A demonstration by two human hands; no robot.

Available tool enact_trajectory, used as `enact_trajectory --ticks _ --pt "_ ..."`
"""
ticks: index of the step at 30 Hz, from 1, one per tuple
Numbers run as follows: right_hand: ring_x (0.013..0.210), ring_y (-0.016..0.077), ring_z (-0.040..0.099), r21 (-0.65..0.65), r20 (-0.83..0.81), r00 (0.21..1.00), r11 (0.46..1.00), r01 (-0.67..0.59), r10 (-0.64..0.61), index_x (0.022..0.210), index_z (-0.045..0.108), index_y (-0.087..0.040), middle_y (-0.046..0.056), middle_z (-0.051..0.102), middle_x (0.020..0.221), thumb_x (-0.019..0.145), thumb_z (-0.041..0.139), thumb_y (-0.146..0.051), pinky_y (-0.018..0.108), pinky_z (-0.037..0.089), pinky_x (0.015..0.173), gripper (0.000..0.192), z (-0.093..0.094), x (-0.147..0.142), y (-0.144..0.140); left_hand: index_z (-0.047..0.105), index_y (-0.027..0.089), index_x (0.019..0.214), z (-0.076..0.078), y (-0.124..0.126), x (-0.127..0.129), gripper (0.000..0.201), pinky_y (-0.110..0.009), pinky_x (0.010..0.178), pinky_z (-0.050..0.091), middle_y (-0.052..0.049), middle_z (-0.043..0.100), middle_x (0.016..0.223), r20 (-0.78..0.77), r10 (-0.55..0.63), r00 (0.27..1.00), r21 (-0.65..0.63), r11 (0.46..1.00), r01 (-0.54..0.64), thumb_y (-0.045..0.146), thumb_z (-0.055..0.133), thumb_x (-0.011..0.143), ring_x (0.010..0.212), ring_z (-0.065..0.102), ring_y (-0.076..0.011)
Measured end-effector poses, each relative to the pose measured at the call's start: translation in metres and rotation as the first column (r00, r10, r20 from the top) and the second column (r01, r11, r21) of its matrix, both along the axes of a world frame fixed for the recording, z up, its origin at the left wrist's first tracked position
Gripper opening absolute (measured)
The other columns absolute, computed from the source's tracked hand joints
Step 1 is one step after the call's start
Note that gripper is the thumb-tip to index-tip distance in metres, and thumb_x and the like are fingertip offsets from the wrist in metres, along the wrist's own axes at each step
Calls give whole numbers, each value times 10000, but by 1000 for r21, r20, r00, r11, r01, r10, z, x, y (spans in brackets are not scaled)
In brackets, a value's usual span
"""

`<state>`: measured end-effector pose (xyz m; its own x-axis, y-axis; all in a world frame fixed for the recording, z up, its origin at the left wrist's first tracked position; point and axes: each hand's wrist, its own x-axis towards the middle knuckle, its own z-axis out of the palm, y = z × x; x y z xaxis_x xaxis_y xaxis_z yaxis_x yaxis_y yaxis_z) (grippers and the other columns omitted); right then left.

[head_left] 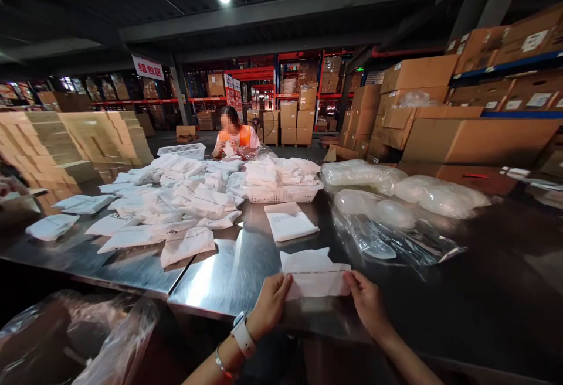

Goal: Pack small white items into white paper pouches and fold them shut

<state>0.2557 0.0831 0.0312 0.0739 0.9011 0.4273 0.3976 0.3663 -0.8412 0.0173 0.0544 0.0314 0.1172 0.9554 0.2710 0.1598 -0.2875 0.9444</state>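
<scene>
Between my two hands, near the table's front edge, is a white pouch [314, 273] with a dark printed line across it. My left hand [270, 303], with a white watch on its wrist, pinches the pouch's left edge. At the opposite edge my right hand [367, 303] grips with thumb and fingers. Just beyond them a flat white bag [290, 222] with grey print lies on the metal table [229, 273]. Behind that bag stands a white plastic basket [285, 193] piled with white packets.
A large heap of white packets [176, 197] covers the table's left. Clear plastic bags of rounded pale items [382, 212] lie right. Across the table sits a person in an orange vest [241, 136]. Cartons [475, 139] stack at right; a plastic-lined bin [79, 338] stands lower left.
</scene>
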Motion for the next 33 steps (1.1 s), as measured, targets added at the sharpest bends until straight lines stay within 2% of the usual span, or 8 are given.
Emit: enact_trajectory --ticks 4,8,11,17,25,29,31,33 --pt "600 206 552 11 112 990 996 89 -90 728 647 -181 54 640 624 796 417 -686 283 410 551 559 5 -3 0 564 154 710 -2 1 7 590 -260 580 349 -28 560 664 38 171 985 31 985 -172 675 339 872 629 438 -147" --pt "596 208 558 3 159 982 995 101 -100 669 609 -189 63 639 624 786 397 -689 282 405 543 556 9 -5 1 555 175 724 -2 5 15 499 -273 601 349 -53 611 688 -190 322 927 93 946 -310 508 258 946 629 514 -167" --pt "561 194 529 12 194 975 994 105 -105 621 578 -194 55 608 583 788 376 -686 280 383 531 558 9 -5 3 575 184 772 -3 6 20 458 -287 613 343 -80 657 736 -328 375 867 99 926 -363 402 226 971 666 582 -194" --pt "525 173 491 33 262 959 994 101 -106 596 555 -197 38 561 534 805 361 -633 275 345 516 521 6 -6 6 619 188 792 2 1 23 348 -282 602 330 -96 693 779 -496 451 742 91 877 -472 291 332 960 723 637 -214" --pt "480 158 447 43 344 927 989 144 -150 487 444 -221 36 519 472 734 384 -533 287 304 507 402 9 -9 17 693 172 879 16 9 26 342 -277 641 396 -100 716 832 -716 440 541 101 833 -544 283 380 961 789 668 -218" --pt "476 157 452 51 324 932 987 153 -161 476 437 -223 24 498 458 720 380 -524 276 315 489 392 9 -10 22 686 161 863 23 6 22 338 -297 621 419 -114 712 831 -746 476 465 150 801 -580 331 412 960 782 671 -249" --pt "463 155 451 60 314 933 985 163 -174 471 436 -225 19 489 447 718 380 -513 273 316 472 384 7 -10 23 670 162 879 25 -1 27 309 -307 612 436 -104 696 800 -744 528 410 237 782 -576 286 400 963 753 662 -248" --pt "448 157 456 66 309 933 983 173 -185 463 437 -229 21 493 439 714 384 -503 275 319 458 375 4 -9 24 659 176 907 23 -6 39 257 -317 655 474 -83 688 828 -723 576 382 405 801 -440 189 405 945 781 654 -230"
